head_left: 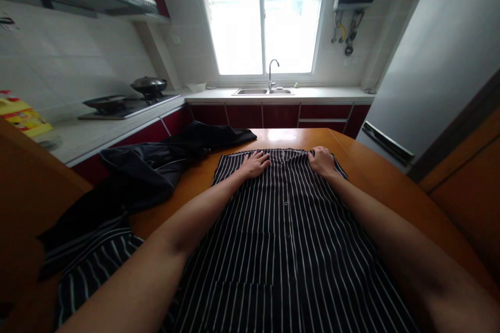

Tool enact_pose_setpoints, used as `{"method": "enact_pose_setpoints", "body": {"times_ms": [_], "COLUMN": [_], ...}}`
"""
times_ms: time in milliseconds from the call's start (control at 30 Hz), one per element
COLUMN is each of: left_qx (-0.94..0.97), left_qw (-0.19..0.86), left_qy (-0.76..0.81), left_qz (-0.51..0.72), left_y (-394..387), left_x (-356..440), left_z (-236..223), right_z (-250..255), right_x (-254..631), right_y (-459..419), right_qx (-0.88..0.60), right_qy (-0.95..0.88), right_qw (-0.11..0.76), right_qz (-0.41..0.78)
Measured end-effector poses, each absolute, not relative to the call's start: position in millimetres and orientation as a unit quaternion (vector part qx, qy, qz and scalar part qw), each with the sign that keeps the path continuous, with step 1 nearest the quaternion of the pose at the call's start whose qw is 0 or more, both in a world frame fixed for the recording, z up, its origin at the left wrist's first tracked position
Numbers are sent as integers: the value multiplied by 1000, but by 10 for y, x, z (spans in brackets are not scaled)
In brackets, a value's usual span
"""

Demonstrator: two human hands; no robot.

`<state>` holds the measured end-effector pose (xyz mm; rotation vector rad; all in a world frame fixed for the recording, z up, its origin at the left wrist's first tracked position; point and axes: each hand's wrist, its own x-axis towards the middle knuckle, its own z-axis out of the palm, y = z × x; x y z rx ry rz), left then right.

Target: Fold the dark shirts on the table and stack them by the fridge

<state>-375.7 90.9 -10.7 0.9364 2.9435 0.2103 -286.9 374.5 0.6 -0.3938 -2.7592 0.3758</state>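
1. The left hand (pixel 254 164) rests, fingers spread, on the far end of a striped shirt (pixel 248 213).
2. The right hand (pixel 322 161) touches the same end, fingers bent.
3. Buttons (pixel 286 203) run from between the hands toward the body.
4. Left of the left hand, dark clothes (pixel 142 169) lie on the table (pixel 371 169).
5. Beyond both hands is a sink (pixel 252 91).

Striped shirt (pixel 269 203) flat on tabletop (pixel 312 138)

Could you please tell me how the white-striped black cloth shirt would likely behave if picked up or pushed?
The white-striped black cloth shirt would probably sag, as its wavy stripes suggest soft fabric. Pushed, it might slide or bunch, since it lies spread on a shiny orange wooden table.
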Motion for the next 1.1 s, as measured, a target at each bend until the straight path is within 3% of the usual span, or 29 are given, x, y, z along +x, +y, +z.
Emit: {"method": "enact_pose_setpoints", "body": {"times_ms": [167, 600, 800, 1100], "left_qx": [301, 293, 298, 298], "left_qw": [3, -1, -5, -10], "left_qy": [952, 954, 953, 953], "left_qz": [59, 65, 60, 58], "left_y": [922, 911, 910, 918], "left_x": [-3757, -3764, -3754, -3760], "left_z": [-150, -203, -206, -201], "right_z": [219, 108, 158, 15], "right_x": [-3371, -3882, -3915, -3699], "right_y": [3719, 3789, 3657, 3407], "right_qx": [-113, -108, -82, -91], "right_qy": [-975, -984, -987, -974], "right_qw": [109, -19, 5, 164], "right_qz": [156, 138, 140, 126]}}
